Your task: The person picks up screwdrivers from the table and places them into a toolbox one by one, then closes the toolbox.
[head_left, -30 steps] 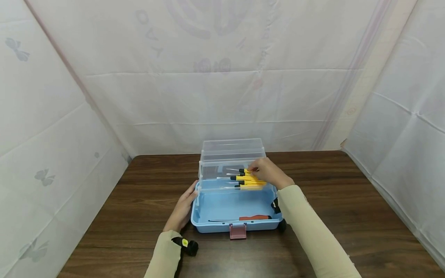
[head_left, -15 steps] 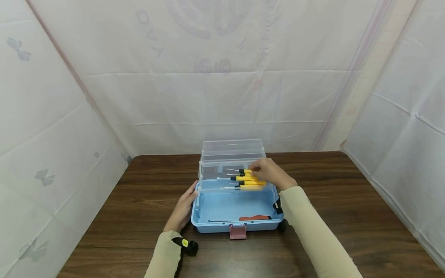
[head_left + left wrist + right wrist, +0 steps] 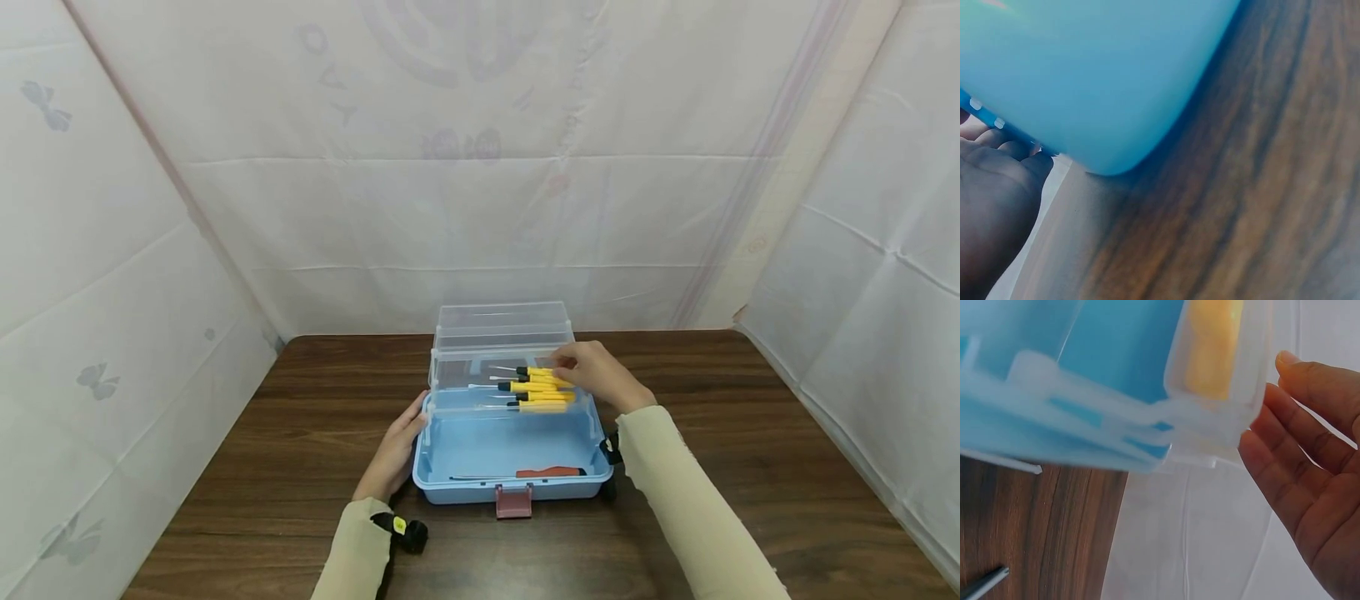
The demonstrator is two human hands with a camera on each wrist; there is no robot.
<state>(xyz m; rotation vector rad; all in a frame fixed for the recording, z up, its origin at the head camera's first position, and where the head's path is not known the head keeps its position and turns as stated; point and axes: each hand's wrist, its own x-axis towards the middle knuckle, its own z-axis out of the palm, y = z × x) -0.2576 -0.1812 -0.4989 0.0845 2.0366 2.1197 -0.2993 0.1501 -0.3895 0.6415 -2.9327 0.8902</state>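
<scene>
A light blue toolbox (image 3: 487,442) stands with its clear lid (image 3: 502,327) raised at the back. Inside it, a red-handled screwdriver (image 3: 551,472) lies along the front wall. Several yellow-handled screwdrivers (image 3: 536,386) lie side by side in the raised translucent tray (image 3: 1254,369). My left hand (image 3: 393,450) holds the toolbox at its left rim, thumb at the edge; the left wrist view shows its fingers against the blue wall. My right hand (image 3: 596,375) is at the tray's right end, fingers loosely extended, thumb apart, fingertips right at the outer wall, with nothing between them.
The toolbox sits on a dark wooden table (image 3: 322,400), its pink latch (image 3: 513,502) hanging open at the front. White sheeting (image 3: 480,217) forms walls behind and on both sides. Black wrist straps (image 3: 405,531) with cameras sit at both sleeves.
My right hand has shifted slightly right, away from the screwdriver handles towards the tray's end. The left hand, toolbox and screwdrivers stay in place.
</scene>
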